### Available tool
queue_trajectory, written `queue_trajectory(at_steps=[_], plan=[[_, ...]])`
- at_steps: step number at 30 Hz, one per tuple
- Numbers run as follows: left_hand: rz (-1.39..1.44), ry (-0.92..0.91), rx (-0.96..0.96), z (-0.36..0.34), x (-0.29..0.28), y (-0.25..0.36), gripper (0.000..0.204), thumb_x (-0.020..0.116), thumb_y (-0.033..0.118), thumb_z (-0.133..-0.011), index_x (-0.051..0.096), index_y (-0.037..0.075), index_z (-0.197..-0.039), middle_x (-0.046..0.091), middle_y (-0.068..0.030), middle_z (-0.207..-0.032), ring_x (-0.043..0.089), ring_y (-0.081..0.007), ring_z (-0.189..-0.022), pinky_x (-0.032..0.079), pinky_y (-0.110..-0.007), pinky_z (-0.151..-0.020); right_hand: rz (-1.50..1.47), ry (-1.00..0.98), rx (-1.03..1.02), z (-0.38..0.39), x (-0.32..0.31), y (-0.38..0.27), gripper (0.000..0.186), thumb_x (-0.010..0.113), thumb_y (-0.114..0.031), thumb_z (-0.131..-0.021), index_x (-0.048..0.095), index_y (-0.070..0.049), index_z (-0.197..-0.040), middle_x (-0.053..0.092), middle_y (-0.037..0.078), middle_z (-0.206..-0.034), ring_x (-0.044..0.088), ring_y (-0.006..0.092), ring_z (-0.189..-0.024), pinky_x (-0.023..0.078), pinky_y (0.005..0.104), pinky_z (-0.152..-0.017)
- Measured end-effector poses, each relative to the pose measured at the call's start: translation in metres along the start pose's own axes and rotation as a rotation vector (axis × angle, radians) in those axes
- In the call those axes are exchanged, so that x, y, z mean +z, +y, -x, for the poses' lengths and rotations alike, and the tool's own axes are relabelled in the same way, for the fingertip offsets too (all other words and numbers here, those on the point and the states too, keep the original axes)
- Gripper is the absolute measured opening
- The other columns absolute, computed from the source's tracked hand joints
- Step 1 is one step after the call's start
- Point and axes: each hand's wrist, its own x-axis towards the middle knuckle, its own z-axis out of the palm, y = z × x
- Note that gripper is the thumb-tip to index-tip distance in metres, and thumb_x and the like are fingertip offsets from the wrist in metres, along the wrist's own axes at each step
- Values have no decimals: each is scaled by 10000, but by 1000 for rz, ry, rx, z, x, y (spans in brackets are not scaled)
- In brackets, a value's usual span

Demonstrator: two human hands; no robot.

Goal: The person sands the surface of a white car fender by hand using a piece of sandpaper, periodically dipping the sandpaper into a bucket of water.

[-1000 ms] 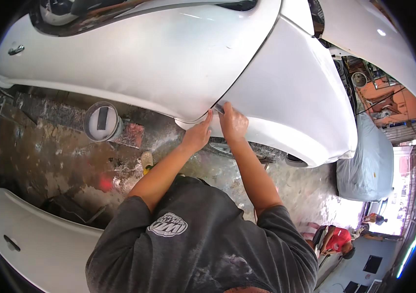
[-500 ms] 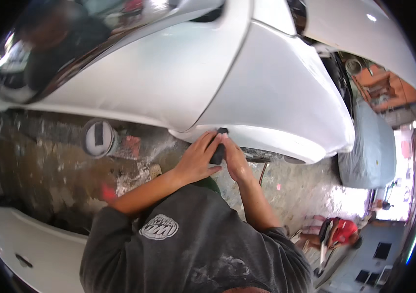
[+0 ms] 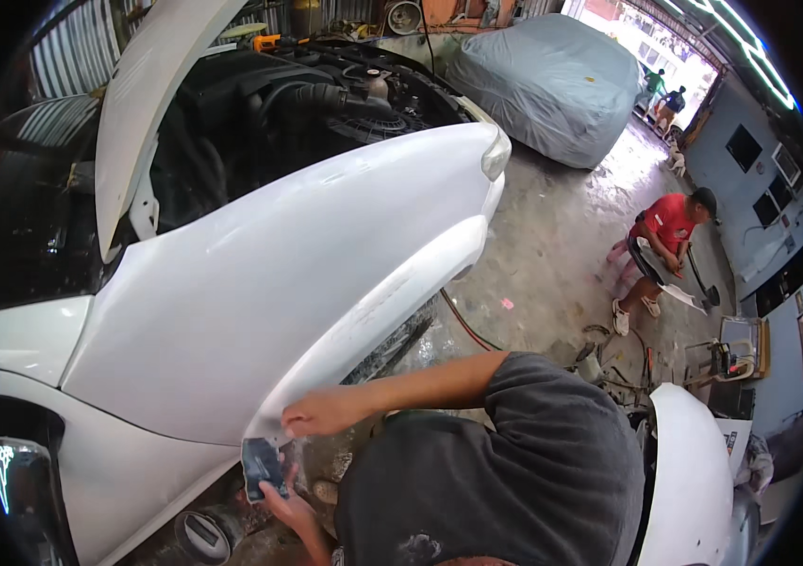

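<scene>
My left hand (image 3: 290, 507) holds a dark grey, flat rectangular piece (image 3: 264, 469), with the thumb over its face. It looks like a sanding pad or a folded sheet of sandpaper; I cannot tell which. My right hand (image 3: 321, 413) is just above it, fingers curled, beside the lower wheel-arch edge of the white car fender (image 3: 260, 283). Whether those fingers hold anything is hidden. Below the left hand, close to the sill, stands a round bucket (image 3: 203, 536) with a dark strip across its top.
The raised hood (image 3: 151, 104) exposes the engine bay (image 3: 326, 104). A covered car (image 3: 552, 90) stands at the far side. To the right, a person in a red shirt (image 3: 670, 222) holds a panel. Hoses (image 3: 467, 325) lie on the floor; a white car panel (image 3: 689, 472) is at lower right.
Both hands were together on a dark block at the wheel-arch edge. Now they are apart, and the left holds the dark piece. My view has turned, bringing in the engine bay.
</scene>
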Motion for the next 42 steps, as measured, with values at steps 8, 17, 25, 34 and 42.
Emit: queue_trajectory(at_steps=[8, 17, 25, 34, 42], plan=[[120, 507, -196, 66, -20, 16, 572, 399, 476, -1089, 567, -5, -1350, 677, -142, -1236, 695, -292, -1076, 594, -426, -828, 82, -254, -100, -30, 43, 3, 442, 551, -394, -1039, 617, -26, -1276, 710, 176, -1161, 680, 349, -1079, 521, 413, -937], [289, 1079, 15, 187, -111, 72, 427, 518, 297, -1078, 514, -22, -1361, 639, -144, -1260, 700, -296, -1068, 600, -399, -851, 216, -603, -268, -87, 209, -51, 398, 614, -301, -1006, 628, -9, -1277, 694, 202, -1204, 669, 359, -1117, 513, 408, -963], [463, 1328, -23, 271, -275, 49, 518, 467, 425, -1084, 523, -11, -1358, 635, -122, -1258, 680, -245, -1086, 608, -368, -842, 490, -565, -607, -220, 394, -15, 463, 647, -313, -974, 605, 37, -1274, 612, 263, -1319, 642, 413, -1127, 500, 453, -978], [477, 1518, -231, 330, -336, 5, 561, 480, 467, -1072, 539, 3, -1382, 629, -94, -1318, 639, -212, -1153, 595, -365, -840, 519, -299, -17, -494, 601, 47, 707, 682, -379, -916, 486, 107, -1390, 522, 336, -1411, 505, 449, -1335, 399, 448, -1126], [548, 1856, -314, 335, -303, -27, 480, 524, 416, -1064, 509, 77, -1403, 613, -92, -1321, 624, -227, -1179, 577, -437, -925, 591, -12, 479, -550, 728, 105, 719, 603, -415, -946, 481, 138, -1389, 528, 331, -1403, 518, 445, -1298, 404, 493, -1090]])
